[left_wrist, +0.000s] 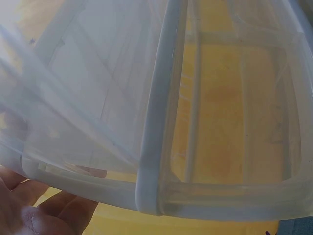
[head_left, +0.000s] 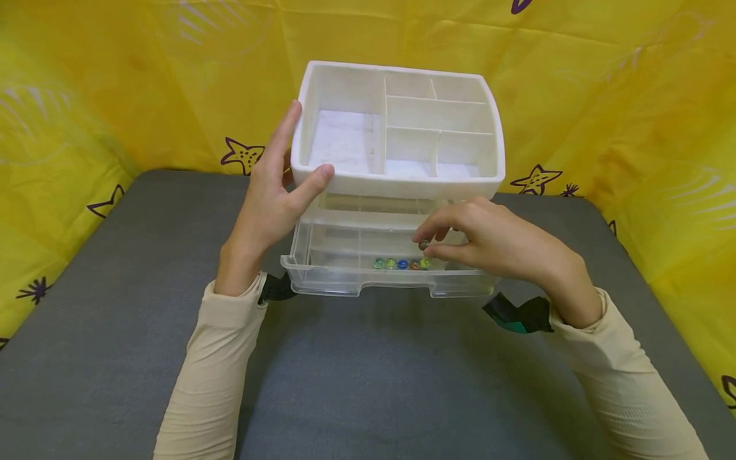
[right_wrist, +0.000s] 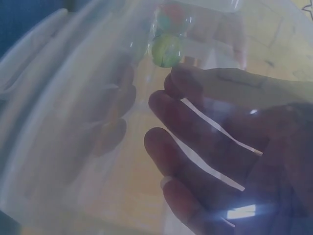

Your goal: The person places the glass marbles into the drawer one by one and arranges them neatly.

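A white plastic drawer organizer point(head_left: 397, 185) with a divided top tray stands in the middle of the head view. My left hand point(head_left: 269, 195) grips its upper left side, thumb over the front rim and fingers along the side wall. Below the tray, a clear drawer point(head_left: 324, 281) is pulled out. Several glass marbles point(head_left: 402, 264) lie in a row along the drawer's front wall. Over the drawer, my right hand point(head_left: 489, 239) pinches a dark marble point(head_left: 423, 245) between thumb and fingers, just above the row's right end. The right wrist view shows a yellow-green marble point(right_wrist: 167, 50) beside the fingertips.
The organizer is on a dark grey tabletop point(head_left: 379, 370). A yellow patterned cloth point(head_left: 368, 32) hangs behind the table and along both sides. Thin dividers point(head_left: 439, 130) split the top tray into several compartments.
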`<state>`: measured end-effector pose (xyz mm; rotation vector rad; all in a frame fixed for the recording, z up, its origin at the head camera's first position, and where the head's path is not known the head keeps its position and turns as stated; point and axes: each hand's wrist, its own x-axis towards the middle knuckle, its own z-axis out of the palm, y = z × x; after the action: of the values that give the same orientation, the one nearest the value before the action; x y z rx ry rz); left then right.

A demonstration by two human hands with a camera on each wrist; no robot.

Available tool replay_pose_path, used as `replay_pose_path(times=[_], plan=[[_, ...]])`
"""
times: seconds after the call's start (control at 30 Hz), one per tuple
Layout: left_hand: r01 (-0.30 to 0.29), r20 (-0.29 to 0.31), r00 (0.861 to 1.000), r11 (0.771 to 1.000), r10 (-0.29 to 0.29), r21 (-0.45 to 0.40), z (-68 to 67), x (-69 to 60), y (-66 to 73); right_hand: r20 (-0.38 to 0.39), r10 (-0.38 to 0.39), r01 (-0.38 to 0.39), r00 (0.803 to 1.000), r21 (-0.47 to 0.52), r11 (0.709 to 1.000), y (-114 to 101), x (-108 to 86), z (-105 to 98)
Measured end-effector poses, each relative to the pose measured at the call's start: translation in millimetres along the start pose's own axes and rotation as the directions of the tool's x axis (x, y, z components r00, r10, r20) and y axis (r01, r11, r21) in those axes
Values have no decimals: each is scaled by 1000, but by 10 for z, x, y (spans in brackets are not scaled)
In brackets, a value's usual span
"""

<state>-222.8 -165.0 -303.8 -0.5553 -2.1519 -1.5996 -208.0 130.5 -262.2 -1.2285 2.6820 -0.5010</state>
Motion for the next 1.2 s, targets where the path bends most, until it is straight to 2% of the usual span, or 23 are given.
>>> replay_pose_path(times=[0.27, 0.5, 0.83, 1.03, 1.2], plan=[[-9, -3, 1000, 1000, 9, 10, 0, 2, -2, -15, -5, 5, 1000, 0, 1000, 7, -13, -7], [-19, -2, 1000, 1000, 19, 19, 3, -5, -7, -96, -77, 80, 992, 34, 996, 38, -42, 13], [-16, -2, 1000, 1000, 16, 13, 6, -3, -1, -251, -114, 122, 961, 16, 992, 19, -135, 12], [-15, -2, 1000, 1000, 15, 9, 2, -4, -5, -287, -143, 161, 947, 40, 986, -67, -222, 16], [-28, -6, 1000, 1000, 28, 12, 3, -9, -7, -325, -198, 210, 925, 1, 978, -127, -270, 42]])
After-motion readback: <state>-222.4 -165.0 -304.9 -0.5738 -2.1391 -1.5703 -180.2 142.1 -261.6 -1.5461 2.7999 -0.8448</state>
